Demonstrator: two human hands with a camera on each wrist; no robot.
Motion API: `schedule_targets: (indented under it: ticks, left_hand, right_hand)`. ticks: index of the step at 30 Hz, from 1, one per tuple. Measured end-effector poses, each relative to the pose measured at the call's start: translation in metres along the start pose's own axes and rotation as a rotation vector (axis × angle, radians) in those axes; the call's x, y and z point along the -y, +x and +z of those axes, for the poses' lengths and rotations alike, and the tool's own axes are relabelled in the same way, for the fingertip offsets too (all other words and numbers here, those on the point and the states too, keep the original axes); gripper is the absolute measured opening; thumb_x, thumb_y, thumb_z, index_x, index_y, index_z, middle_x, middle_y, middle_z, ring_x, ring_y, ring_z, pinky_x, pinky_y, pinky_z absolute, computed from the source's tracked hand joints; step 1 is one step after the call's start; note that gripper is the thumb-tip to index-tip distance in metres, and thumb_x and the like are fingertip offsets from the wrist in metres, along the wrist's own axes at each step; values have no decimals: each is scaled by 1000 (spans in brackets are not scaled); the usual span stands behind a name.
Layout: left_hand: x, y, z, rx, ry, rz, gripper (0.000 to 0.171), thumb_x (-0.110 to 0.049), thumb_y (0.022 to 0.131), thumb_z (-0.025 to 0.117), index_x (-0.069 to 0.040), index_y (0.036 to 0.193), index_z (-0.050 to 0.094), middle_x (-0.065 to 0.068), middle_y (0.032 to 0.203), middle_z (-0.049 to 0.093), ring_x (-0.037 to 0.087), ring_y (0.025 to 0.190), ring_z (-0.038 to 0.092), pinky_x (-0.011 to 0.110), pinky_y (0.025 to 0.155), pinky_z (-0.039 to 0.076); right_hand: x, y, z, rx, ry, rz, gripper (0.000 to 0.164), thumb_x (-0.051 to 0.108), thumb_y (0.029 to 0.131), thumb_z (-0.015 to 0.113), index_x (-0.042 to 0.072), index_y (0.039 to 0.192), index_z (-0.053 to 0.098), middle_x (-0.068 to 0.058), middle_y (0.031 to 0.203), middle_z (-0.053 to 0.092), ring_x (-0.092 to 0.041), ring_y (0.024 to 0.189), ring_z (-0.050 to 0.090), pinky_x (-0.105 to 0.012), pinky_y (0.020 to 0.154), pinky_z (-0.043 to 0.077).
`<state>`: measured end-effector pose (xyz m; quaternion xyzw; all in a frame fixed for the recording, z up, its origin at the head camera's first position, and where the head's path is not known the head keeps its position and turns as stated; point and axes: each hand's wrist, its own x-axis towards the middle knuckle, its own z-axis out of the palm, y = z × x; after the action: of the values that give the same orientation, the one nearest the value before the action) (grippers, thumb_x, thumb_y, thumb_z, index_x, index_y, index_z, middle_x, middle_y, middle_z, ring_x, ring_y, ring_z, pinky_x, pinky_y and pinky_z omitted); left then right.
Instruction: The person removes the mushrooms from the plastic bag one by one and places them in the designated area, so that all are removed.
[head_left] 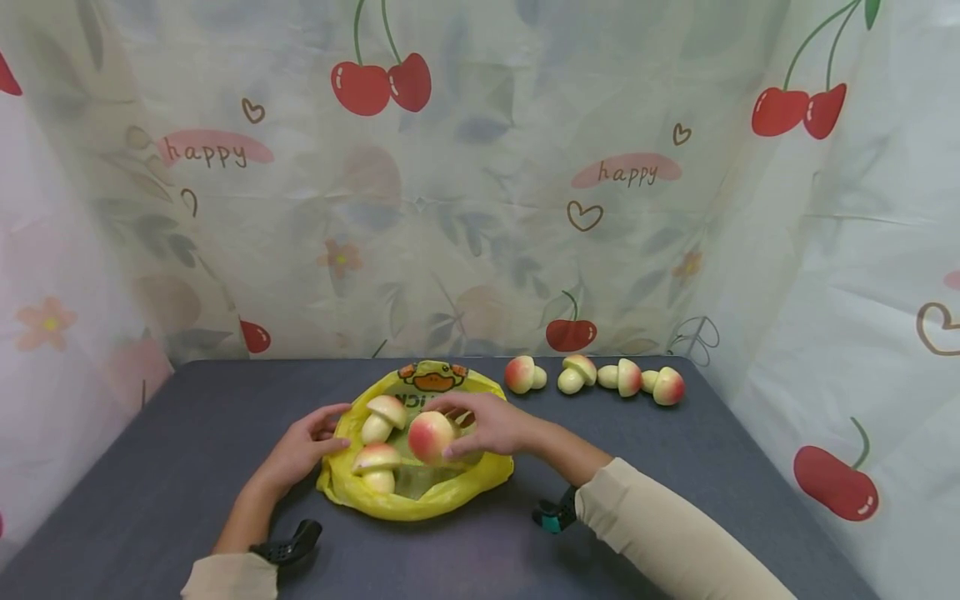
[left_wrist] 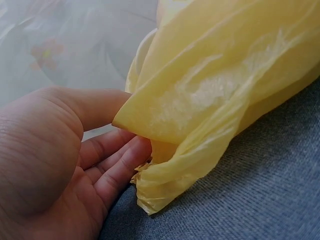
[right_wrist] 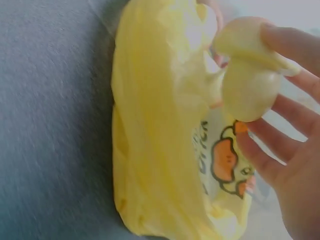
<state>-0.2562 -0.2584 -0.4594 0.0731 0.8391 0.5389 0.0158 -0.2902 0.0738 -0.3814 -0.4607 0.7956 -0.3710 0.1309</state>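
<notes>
A yellow plastic bag [head_left: 420, 507] with a duck print lies open-mouthed on the table. At its left edge my left hand [head_left: 303, 446] holds the rim; in the left wrist view the thumb [left_wrist: 100, 106] lies against the yellow film, with the fingers curled behind it. Above the bag's opening, my right hand [head_left: 487, 427] grips a toy mushroom [head_left: 431, 437], its red-tinted cap facing the head camera. The right wrist view shows that mushroom's pale stem [right_wrist: 250, 92] between thumb and fingers. Inside the bag rest an upper mushroom [head_left: 384, 417] and a lower mushroom [head_left: 377, 467].
Several more toy mushrooms lie in a row along the table's back right edge, from the leftmost mushroom [head_left: 521, 375] to the rightmost mushroom [head_left: 667, 387]. The dark table [head_left: 600, 467] is backed by a printed curtain [head_left: 480, 167] that also hangs at both sides.
</notes>
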Motion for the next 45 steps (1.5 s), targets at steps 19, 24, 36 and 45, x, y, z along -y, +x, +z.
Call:
schedule_targets:
  ticks: [19, 24, 36, 45]
  left_hand:
    - [1, 1, 1, -7, 9, -5, 60, -14, 93, 67, -1, 146, 41, 23, 122, 58, 29, 104, 59, 38, 81, 50]
    - [-1, 1, 1, -6, 8, -5, 60, -14, 93, 67, -1, 145, 41, 24, 123, 58, 30, 104, 59, 37, 81, 50]
    - [-1, -1, 1, -19, 11, -18, 58, -14, 93, 67, -2, 145, 42, 23, 123, 58, 29, 103, 59, 37, 82, 50]
    - [-2, -1, 2, -25, 20, -24, 58, -14, 93, 66, -2, 145, 42, 22, 122, 58, 28, 102, 59, 37, 82, 49]
  right_hand:
    - [-33, -41, -22, -475, -73, -56, 62, 17, 82, 80, 10, 138, 54, -6, 129, 58, -23, 104, 59, -51, 87, 47]
    - [-47, -57, -24, -543, -90, -6, 64, 19, 82, 81, 9, 138, 53, -7, 135, 55, -24, 106, 58, -51, 87, 47]
    - [-79, -86, -29, -555, -260, 103, 64, 25, 81, 81, 9, 137, 54, -8, 129, 59, -23, 105, 59, -44, 82, 52]
    - [-92, -91, -28, -549, -250, 221, 64, 29, 82, 79, 9, 138, 54, -11, 122, 63, -28, 103, 63, -47, 85, 50]
